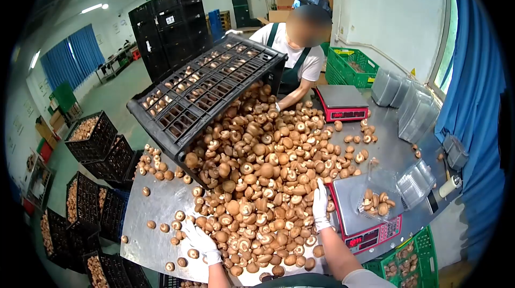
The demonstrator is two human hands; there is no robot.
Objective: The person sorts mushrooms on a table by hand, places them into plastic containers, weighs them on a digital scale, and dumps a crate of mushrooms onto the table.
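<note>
A large heap of brown mushrooms (268, 164) covers the middle of the metal table (145, 223). My left hand (199, 241), in a white glove, lies at the near left edge of the heap with its fingers spread. On the right side of the heap, my gloved right hand (321, 206) is upright with its fingers extended, beside a red scale (348, 213). A black crate (209, 89) is tipped over the far left of the heap, mushrooms showing through its slats. On the scale sits a clear box of mushrooms (377, 202).
Across the table a co-worker (300, 46) reaches toward the heap beside a second scale (342, 103). Clear plastic boxes (416, 111) stand at the right. Black crates of mushrooms (91, 137) are stacked at left; a green crate (410, 261) is at near right.
</note>
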